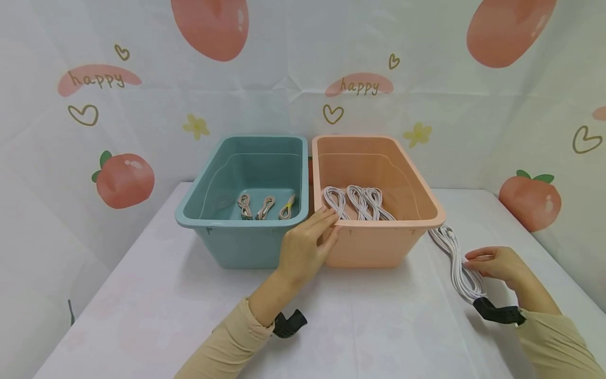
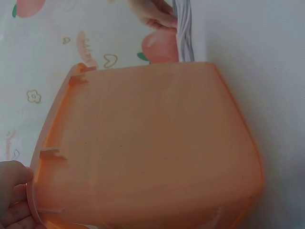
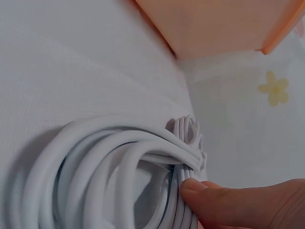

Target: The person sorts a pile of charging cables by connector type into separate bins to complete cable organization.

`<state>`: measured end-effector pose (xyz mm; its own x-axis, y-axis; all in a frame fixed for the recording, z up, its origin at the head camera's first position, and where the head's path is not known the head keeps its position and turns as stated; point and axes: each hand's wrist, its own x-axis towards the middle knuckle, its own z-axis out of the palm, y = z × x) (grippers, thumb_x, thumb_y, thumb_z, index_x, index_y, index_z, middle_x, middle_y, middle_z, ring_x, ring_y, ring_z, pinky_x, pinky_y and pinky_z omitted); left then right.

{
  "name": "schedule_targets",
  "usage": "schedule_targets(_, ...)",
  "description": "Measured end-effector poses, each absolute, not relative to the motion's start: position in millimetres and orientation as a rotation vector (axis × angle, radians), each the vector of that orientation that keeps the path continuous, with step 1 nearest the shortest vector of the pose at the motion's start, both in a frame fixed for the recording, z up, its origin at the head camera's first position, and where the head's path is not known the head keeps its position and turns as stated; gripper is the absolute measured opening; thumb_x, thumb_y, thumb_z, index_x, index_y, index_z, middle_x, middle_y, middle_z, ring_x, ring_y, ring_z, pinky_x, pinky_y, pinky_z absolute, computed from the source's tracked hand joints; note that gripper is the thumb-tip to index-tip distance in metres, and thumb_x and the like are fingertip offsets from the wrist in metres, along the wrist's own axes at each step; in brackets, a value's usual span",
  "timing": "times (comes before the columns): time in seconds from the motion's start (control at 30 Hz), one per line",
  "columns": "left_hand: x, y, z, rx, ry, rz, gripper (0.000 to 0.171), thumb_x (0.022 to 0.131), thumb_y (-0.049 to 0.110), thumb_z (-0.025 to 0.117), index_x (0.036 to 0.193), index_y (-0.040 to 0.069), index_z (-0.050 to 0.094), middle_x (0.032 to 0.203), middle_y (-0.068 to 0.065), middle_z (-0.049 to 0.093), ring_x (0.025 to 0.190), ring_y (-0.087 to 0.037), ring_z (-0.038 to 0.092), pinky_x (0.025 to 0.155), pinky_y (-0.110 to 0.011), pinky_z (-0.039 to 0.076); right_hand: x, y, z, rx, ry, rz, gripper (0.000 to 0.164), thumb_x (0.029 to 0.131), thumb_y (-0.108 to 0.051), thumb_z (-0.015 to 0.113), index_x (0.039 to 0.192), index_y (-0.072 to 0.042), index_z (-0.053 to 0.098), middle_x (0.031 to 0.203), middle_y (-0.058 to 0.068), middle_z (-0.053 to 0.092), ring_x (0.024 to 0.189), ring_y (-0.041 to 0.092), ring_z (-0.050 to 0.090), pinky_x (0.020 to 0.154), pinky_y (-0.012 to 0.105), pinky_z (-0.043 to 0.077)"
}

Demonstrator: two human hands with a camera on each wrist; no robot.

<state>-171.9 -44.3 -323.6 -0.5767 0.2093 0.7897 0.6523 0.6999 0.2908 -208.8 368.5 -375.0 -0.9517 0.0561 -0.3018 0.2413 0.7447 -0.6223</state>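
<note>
My left hand (image 1: 303,245) grips the front rim of the orange plastic bin (image 1: 374,245) near its left corner. In the left wrist view, its fingers (image 2: 16,212) bend around the rim. To the right of that bin, my right hand (image 1: 502,266) pinches a long coiled white cable (image 1: 456,260) along its side. The right wrist view has the thumb (image 3: 224,202) pressed against the strands of the coil, whose near loops fan out wide. The cable's far end passes behind the orange bin's right front corner in the head view.
Three white cable bundles (image 1: 362,202) lie inside the orange bin. Close on its left stands a blue-green bin (image 1: 246,245) with three smaller tied cable bundles (image 1: 265,207) in it. Both bins stand on a white-covered table (image 1: 379,326) before a peach-print backdrop (image 1: 284,63).
</note>
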Motion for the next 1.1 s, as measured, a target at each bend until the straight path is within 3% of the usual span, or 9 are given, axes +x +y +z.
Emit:
schedule_targets(0.13, -172, -44, -324, -0.655, -2.142, -0.738, 0.022, 0.083, 0.017, 0.069, 0.103, 0.008, 0.073, 0.110, -0.004, 0.071, 0.106, -0.015, 0.066, 0.079, -0.026, 0.056, -208, 367, -373, 0.215, 2.687, -1.037, 0.056, 0.082, -0.027, 0.071, 0.115, 0.015, 0.055, 0.082, 0.003, 0.074, 0.068, -0.008, 0.051, 0.061, 0.018, 0.051)
schedule_targets(0.87, -173, -44, -325, -0.664, -2.143, -0.726, 0.021, 0.083, 0.015, 0.069, 0.102, 0.007, 0.073, 0.109, -0.005, 0.071, 0.105, -0.016, 0.067, 0.079, -0.027, 0.057, -213, 364, -358, 0.235, 2.745, -1.078, 0.058, 0.085, -0.030, 0.067, 0.118, 0.015, 0.052, 0.083, -0.003, 0.073, 0.067, -0.007, 0.054, 0.062, 0.017, 0.050)
schedule_targets(1.1, -171, -44, -323, -0.658, -2.141, -0.723, 0.022, 0.083, 0.016, 0.069, 0.102, 0.007, 0.073, 0.109, -0.005, 0.071, 0.105, -0.016, 0.067, 0.078, -0.027, 0.057, -213, 362, -351, 0.196, 2.751, -1.151, 0.055, 0.086, -0.028, 0.066, 0.117, 0.016, 0.053, 0.076, -0.017, 0.069, 0.066, -0.010, 0.054, 0.061, 0.015, 0.050)
